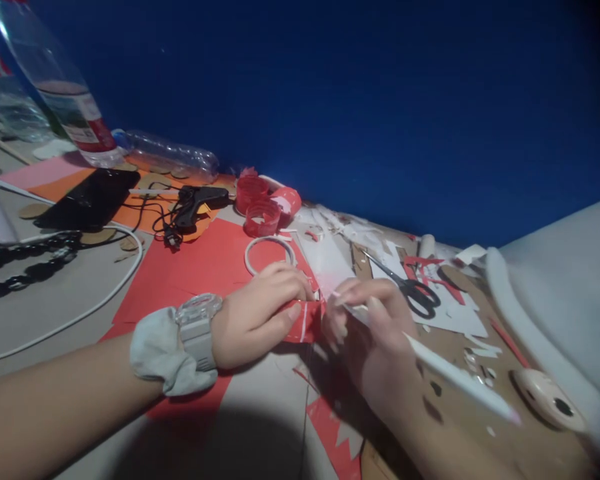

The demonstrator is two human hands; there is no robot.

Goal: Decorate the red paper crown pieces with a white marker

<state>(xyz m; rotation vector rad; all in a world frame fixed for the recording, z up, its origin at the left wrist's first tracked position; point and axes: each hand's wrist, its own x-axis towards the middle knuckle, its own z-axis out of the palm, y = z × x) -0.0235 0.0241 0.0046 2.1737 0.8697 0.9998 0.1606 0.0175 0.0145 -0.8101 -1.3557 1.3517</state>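
My left hand (265,310), with a grey watch and a pale cloth band at the wrist, closes on a red strip with a white stripe (305,323). The strip curves under the thumb and fingertips, and its far side is partly hidden. Just right of the strip's end is my right hand (373,333), blurred at the fingertips. Its fingers are wrapped round a slim white pen-shaped tool (455,373), whose back end points down to the right. The tool's tip is too blurred to make out. Red paper (180,280) lies beneath the left hand.
A white ring (270,253) and red rolls (263,217) lie beyond the hands. Black scissors (415,293) rest among paper scraps at the right. A glue gun (197,203), a black phone (90,200), an upright bottle (73,100) and a white cable (100,303) occupy the left.
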